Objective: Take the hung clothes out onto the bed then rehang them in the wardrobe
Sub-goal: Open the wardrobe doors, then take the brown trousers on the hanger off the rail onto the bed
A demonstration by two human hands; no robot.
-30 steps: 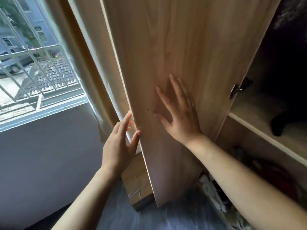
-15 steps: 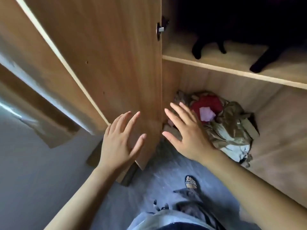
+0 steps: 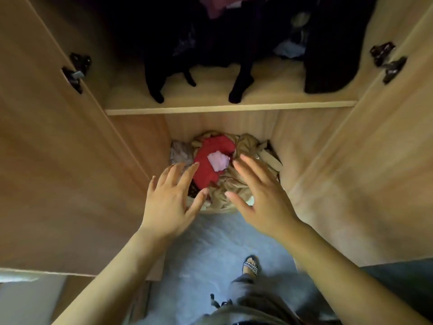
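The wardrobe stands open in front of me, its wooden shelf [image 3: 229, 110] crossing the middle of the view. Dark hung clothes [image 3: 236, 45] dangle above that shelf, their black ends resting on it; a pink garment [image 3: 215, 5] shows at the top. My left hand [image 3: 171, 202] and my right hand [image 3: 262, 198] are both raised with fingers spread, empty, in front of the lower compartment. Neither hand touches the clothes.
The left door [image 3: 46, 160] and right door [image 3: 375, 172] are swung open on either side. A pile of loose clothes [image 3: 210, 160], red, pink and tan, lies on the wardrobe floor. Grey floor [image 3: 206, 249] and my sandalled foot [image 3: 250, 266] are below.
My view has swung from the left door to face the open wardrobe. Both hands have left the door and now hover in the middle, in front of the lower compartment.
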